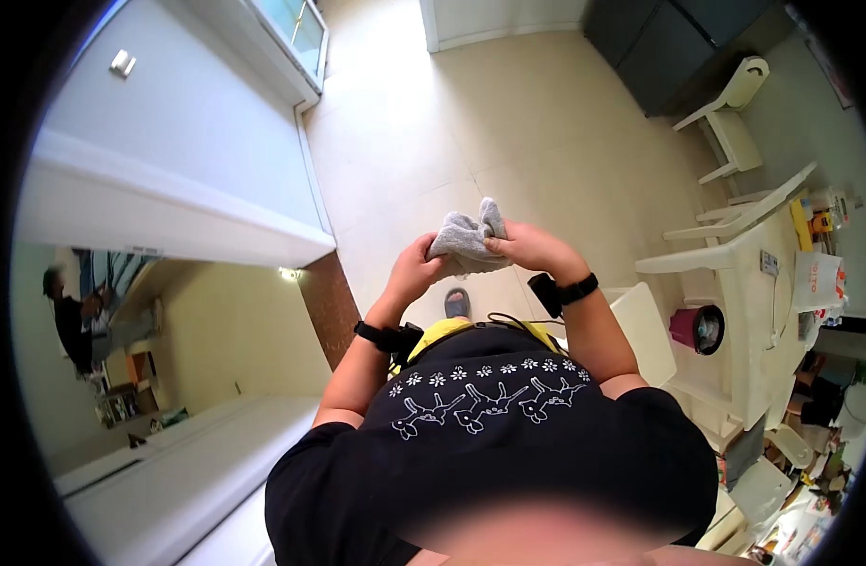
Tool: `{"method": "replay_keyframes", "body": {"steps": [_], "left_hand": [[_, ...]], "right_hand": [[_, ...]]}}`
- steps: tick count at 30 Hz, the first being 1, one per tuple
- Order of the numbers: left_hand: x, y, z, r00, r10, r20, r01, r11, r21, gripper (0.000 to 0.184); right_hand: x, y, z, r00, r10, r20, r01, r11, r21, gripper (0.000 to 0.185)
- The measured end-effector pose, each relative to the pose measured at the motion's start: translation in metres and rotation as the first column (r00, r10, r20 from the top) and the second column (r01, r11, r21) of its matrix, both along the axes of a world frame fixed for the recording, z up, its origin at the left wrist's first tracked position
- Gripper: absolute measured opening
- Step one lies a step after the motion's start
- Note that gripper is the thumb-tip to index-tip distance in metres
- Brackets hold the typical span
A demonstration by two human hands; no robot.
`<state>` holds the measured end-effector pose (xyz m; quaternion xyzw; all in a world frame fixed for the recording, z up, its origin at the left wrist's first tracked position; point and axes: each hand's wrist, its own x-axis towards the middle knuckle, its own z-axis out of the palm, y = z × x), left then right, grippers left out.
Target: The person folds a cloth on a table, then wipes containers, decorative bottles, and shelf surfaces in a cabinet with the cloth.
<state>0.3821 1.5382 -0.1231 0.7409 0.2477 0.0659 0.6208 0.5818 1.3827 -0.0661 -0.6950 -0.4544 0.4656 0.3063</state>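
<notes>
a grey cloth [461, 243] was held bunched between the left hand [418, 269] and the right hand [538, 250], above the pale tiled floor [536, 123]. the left fingers were curled around 1 side of it; the right thumb and fingers pinched the other. 1 dark slipper [458, 309] showed below, and a purple bin [685, 328] stood well off to the right.

Rough and matt, that grey cloth [463, 243]! Far off, the floor [518, 123] gleamed, smooth and tiled; nearer, the black shirt [536, 448] was flat, matt fabric; and over on the right, the bin [683, 327] looked like smooth plastic!
</notes>
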Motion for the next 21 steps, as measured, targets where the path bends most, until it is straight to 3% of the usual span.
{"method": "replay_keyframes", "body": {"steps": [2,4,6,8,12,17,19,21], "left_hand": [[0.021,0.018,0.005,0.999,-0.034,0.011,0.034,0.999,-0.03,0.034],[0.047,0.039,0.019,0.984,-0.107,-0.142,0.105,0.994,-0.02,0.033],[0.076,0.048,0.026,0.981,-0.141,-0.133,0.141,0.99,-0.006,0.034],[0.108,0.06,0.03,0.98,-0.159,-0.119,0.16,0.987,0.004,0.035],[0.177,0.074,0.033,0.985,-0.171,0.002,0.171,0.985,0.018,0.036],[0.246,0.097,0.047,0.988,-0.154,-0.003,0.153,0.977,0.147,0.036],[0.275,0.116,0.043,0.991,-0.121,0.054,0.122,0.992,-0.015,0.037],[0.307,0.123,0.041,0.989,-0.13,0.076,0.136,0.988,-0.07,0.036]], "right_hand": [[0.015,0.008,-0.008,0.983,-0.183,0.006,0.181,0.977,0.108,0.039],[0.028,0.014,0.012,0.971,-0.237,0.012,0.235,0.966,0.111,0.039],[0.047,0.013,0.017,0.957,-0.289,0.029,0.284,0.952,0.115,0.039],[0.073,0.013,0.008,0.918,-0.389,-0.07,0.395,0.912,0.107,0.039],[0.123,0.014,0.012,0.87,-0.492,-0.019,0.492,0.866,0.09,0.04],[0.201,0.042,0.001,0.865,-0.486,-0.127,0.5,0.857,0.129,0.041],[0.232,0.055,0.01,0.886,-0.447,-0.125,0.463,0.87,0.169,0.041],[0.268,0.059,0.008,0.901,-0.419,-0.113,0.433,0.886,0.166,0.042]]}}
